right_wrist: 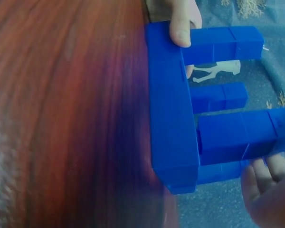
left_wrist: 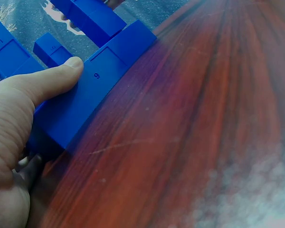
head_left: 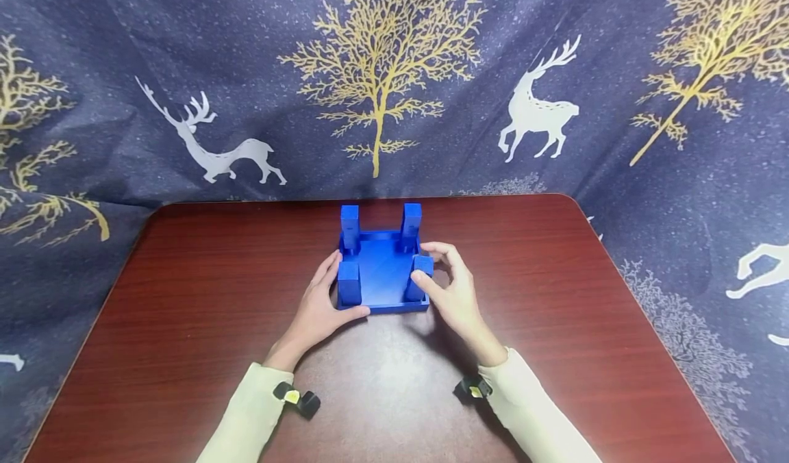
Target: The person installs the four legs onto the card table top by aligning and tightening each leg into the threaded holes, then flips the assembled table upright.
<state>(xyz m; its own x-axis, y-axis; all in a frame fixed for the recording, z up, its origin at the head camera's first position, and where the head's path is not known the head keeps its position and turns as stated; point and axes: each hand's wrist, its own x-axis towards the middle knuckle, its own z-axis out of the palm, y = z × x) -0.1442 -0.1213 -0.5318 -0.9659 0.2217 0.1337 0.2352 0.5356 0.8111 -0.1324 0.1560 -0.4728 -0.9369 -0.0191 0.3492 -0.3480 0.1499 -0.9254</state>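
A blue square base (head_left: 383, 271) with a raised rim lies on the table, an upright blue post at each corner. My left hand (head_left: 316, 314) grips the base's near left corner, thumb along the front wall and fingers on the left side. In the left wrist view, that thumb rests by the rim of the front wall (left_wrist: 97, 90), which bears a small mark like a digit. My right hand (head_left: 457, 302) holds the near right post (right_wrist: 237, 137), thumb on its front and fingers around its right side. The near left post (head_left: 350, 283) stands beside my left hand.
Two far posts, left (head_left: 350, 227) and right (head_left: 411, 227), rise near the back edge of the brown wooden table (head_left: 524, 257). A dark blue cloth (head_left: 246, 107) with trees and deer hangs behind it. Small cameras are strapped to both wrists.
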